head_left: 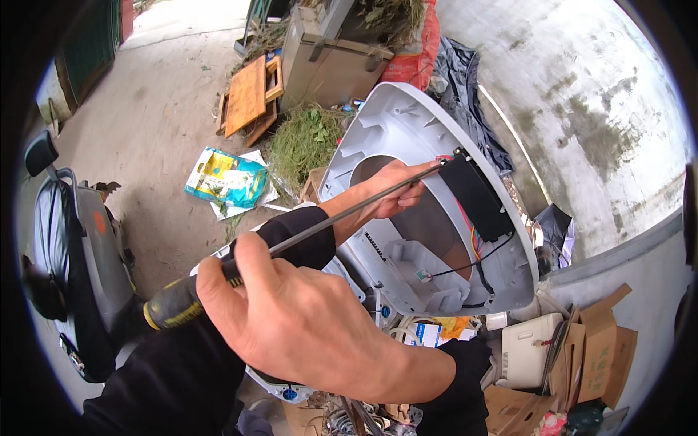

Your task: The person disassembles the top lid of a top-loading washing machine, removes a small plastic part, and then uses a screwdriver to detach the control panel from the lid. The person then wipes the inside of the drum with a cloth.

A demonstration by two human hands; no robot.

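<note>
My right hand [298, 320] is wrapped around the black and yellow handle of a long screwdriver [327, 221]. Its shaft slants up to the right, and its tip meets the corner of a black box [476, 196]. Near that tip, the curled fingers of my left hand [396, 192] close about the shaft. The box is fixed inside a light grey plastic housing [436, 120] that has a large round opening. Red, yellow and black wires [472, 236] run down from the box. Whether a screw sits under the tip is too small to tell.
A grey scooter [94, 240] with a black seat stands at the left. Beyond the housing are a teal and yellow bag [229, 178], cut grass [305, 145] and an orange wooden stool [247, 94]. Cardboard boxes [596, 349] lie lower right, near a stained wall [589, 109].
</note>
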